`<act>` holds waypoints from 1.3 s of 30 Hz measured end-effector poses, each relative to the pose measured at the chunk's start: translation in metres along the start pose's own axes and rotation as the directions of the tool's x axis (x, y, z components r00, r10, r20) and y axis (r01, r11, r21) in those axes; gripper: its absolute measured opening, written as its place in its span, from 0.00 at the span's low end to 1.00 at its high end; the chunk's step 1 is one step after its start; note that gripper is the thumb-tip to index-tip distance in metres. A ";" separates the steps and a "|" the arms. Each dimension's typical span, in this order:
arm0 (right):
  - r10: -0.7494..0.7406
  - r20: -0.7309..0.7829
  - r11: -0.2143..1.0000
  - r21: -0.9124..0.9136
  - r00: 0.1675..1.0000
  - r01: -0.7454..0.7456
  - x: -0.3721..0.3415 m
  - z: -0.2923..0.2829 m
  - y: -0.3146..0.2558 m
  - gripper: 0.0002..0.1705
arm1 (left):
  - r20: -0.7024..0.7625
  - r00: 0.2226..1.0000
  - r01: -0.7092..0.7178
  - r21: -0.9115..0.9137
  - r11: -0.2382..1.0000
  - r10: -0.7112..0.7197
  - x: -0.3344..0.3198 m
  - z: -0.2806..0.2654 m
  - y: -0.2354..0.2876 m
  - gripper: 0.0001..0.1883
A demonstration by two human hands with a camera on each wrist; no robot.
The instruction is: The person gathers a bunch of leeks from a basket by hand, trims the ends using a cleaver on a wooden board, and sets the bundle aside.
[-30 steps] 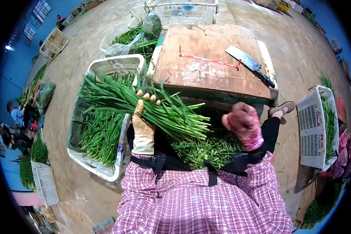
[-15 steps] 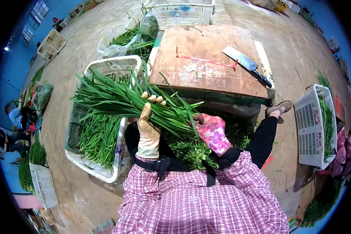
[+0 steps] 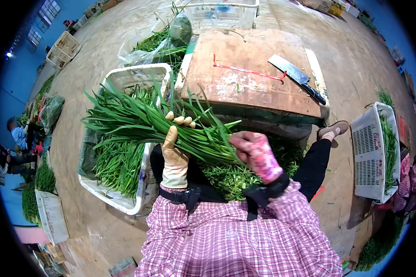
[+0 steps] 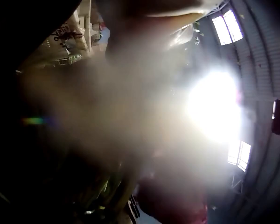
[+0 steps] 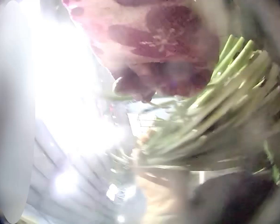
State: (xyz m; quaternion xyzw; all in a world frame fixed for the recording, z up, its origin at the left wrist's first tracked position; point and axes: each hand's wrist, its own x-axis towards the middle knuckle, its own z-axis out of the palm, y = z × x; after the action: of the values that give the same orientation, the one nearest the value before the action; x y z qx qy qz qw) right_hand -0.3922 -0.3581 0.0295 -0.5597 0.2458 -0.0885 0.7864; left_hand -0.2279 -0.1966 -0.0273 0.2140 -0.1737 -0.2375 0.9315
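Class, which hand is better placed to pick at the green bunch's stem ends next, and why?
Likely the right hand: it is at the stem ends of the green bunch, while the left hand grips its middle.

A cleaver [image 3: 289,69] lies on the right of a wooden board [image 3: 245,44], beside a red strip [image 3: 249,71]. A white crate [image 3: 219,19] stands beyond; a second crate [image 3: 369,154] stands right. Far left, windows [image 3: 50,9] show.

Your shirt [image 3: 235,235] shows pink-and-white checks, your left glove [image 3: 175,164] is cream and tan, your right glove [image 3: 263,159] pink with darker patches, the bunched leaves [image 3: 138,117] green
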 end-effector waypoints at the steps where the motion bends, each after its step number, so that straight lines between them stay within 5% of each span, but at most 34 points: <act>1: -0.019 0.058 0.998 0.069 0.998 0.015 -0.012 -0.006 -0.019 0.14 | 0.002 1.000 0.010 -0.042 0.999 -0.010 0.001 -0.001 0.004 0.19; 3: -0.153 0.162 0.988 0.001 0.975 0.155 -0.037 -0.034 -0.044 0.17 | 0.006 1.000 0.030 -0.128 0.991 -0.029 0.003 -0.004 0.014 0.18; 5: -0.065 0.384 0.988 -0.106 0.921 0.114 -0.035 -0.091 -0.046 0.17 | 0.034 0.999 0.031 -0.119 0.992 -0.027 0.006 -0.004 0.025 0.17; 6: 0.096 0.317 0.922 -0.385 0.944 0.035 -0.031 -0.091 -0.063 0.16 | 0.021 0.999 0.030 -0.097 0.995 -0.028 0.005 -0.008 0.030 0.17; 7: -0.070 0.058 0.564 -0.821 0.996 0.087 -0.009 -0.110 -0.016 0.16 | 0.013 1.000 0.026 -0.077 0.997 -0.025 0.006 -0.012 0.034 0.17; 9: -0.486 0.282 -0.223 -0.955 0.827 0.194 0.007 -0.134 -0.003 0.16 | 0.083 0.997 0.000 -0.034 0.999 0.003 0.007 -0.014 0.036 0.17; 10: -0.304 0.019 0.345 -0.930 0.952 0.129 0.008 -0.112 -0.025 0.16 | 0.109 0.994 0.035 -0.106 0.994 -0.024 0.008 -0.010 0.033 0.17; 11: -0.332 0.104 0.429 -0.869 0.938 0.248 0.010 -0.098 -0.038 0.18 | 0.124 0.991 0.077 -0.172 0.982 -0.056 0.003 -0.007 0.030 0.17; 12: -0.500 0.306 0.184 -0.877 0.811 0.444 0.024 -0.087 -0.036 0.24 | 0.145 0.987 0.091 -0.185 0.979 -0.065 0.002 -0.003 0.026 0.18; 14: -0.512 0.492 -0.078 -0.843 0.704 0.532 0.053 -0.057 -0.048 0.34 | 0.107 0.990 0.104 -0.137 0.985 -0.089 -0.005 0.007 0.022 0.20; 15: -0.536 0.534 -0.121 -0.815 0.654 0.567 0.066 -0.047 -0.038 0.37 | 0.086 0.991 0.111 -0.136 0.984 -0.099 -0.007 0.008 0.020 0.21; 17: -0.381 0.589 -0.153 -0.800 0.712 0.580 0.078 -0.033 -0.034 0.38 | 0.125 0.984 0.143 -0.166 0.976 -0.123 -0.009 0.015 0.020 0.20; 18: -0.151 0.598 -0.004 -0.796 0.787 0.605 0.084 -0.030 -0.039 0.34 | 0.118 0.986 0.139 -0.176 0.975 -0.119 -0.010 0.020 0.020 0.21; 19: -0.151 0.623 0.107 -0.762 0.768 0.639 0.084 -0.036 -0.032 0.28 | 0.108 0.987 0.138 -0.187 0.973 -0.119 -0.011 0.023 0.021 0.21; 21: -0.199 0.601 0.113 -0.770 0.774 0.627 0.070 -0.044 -0.033 0.25 | 0.101 0.987 0.139 -0.159 0.977 -0.124 -0.009 0.015 0.022 0.20; 22: -0.097 0.582 0.171 -0.789 0.807 0.590 0.065 -0.044 -0.037 0.28 | 0.082 0.987 0.148 -0.156 0.977 -0.137 -0.010 0.010 0.020 0.21; 25: -0.206 0.688 0.153 -0.680 0.696 0.717 0.067 -0.054 -0.008 0.26 | 0.078 0.985 0.161 -0.141 0.977 -0.151 -0.009 0.005 0.008 0.22; 26: -0.172 0.641 0.126 -0.739 0.748 0.662 0.058 -0.059 -0.004 0.29 | 0.063 0.987 0.154 -0.116 0.981 -0.148 -0.009 0.007 0.006 0.21; 29: -0.212 0.667 0.246 -0.671 0.714 0.700 0.063 -0.068 0.035 0.29 | 0.034 0.987 0.159 -0.107 0.981 -0.157 -0.006 0.000 0.004 0.19; 31: 0.068 0.550 0.502 -0.740 0.832 0.448 0.038 -0.053 0.000 0.40 | -0.020 0.979 0.201 -0.102 0.974 -0.204 0.001 0.005 0.006 0.17; 33: 0.169 0.642 0.834 -0.497 0.747 0.239 0.038 -0.054 0.005 0.44 | -0.109 0.974 0.192 -0.081 0.978 -0.200 0.008 0.015 0.006 0.16; 34: 0.179 0.658 0.809 -0.522 0.731 0.271 0.033 -0.051 -0.002 0.46 | -0.123 0.961 0.221 -0.188 0.957 -0.246 0.012 0.006 0.003 0.15; 35: 0.174 0.642 0.791 -0.542 0.747 0.282 0.032 -0.049 -0.002 0.48 | -0.079 0.973 0.207 -0.100 0.973 -0.215 0.017 0.000 -0.001 0.15; 37: 0.182 0.666 0.937 -0.339 0.723 0.077 0.030 -0.049 0.006 0.47 | -0.308 0.904 0.294 -0.057 0.954 -0.297 0.017 0.022 0.000 0.16; 39: 0.134 0.663 0.956 -0.282 0.736 0.080 0.029 -0.052 0.019 0.46 | -0.435 0.873 0.241 -0.009 0.971 -0.221 0.027 0.018 -0.012 0.14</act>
State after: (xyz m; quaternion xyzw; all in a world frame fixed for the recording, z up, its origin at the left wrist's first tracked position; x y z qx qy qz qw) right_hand -0.3948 -0.4074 -0.0096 -0.6592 -0.0380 0.1696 0.7316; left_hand -0.2174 -0.2257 -0.0118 0.3015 0.0587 -0.2896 0.9065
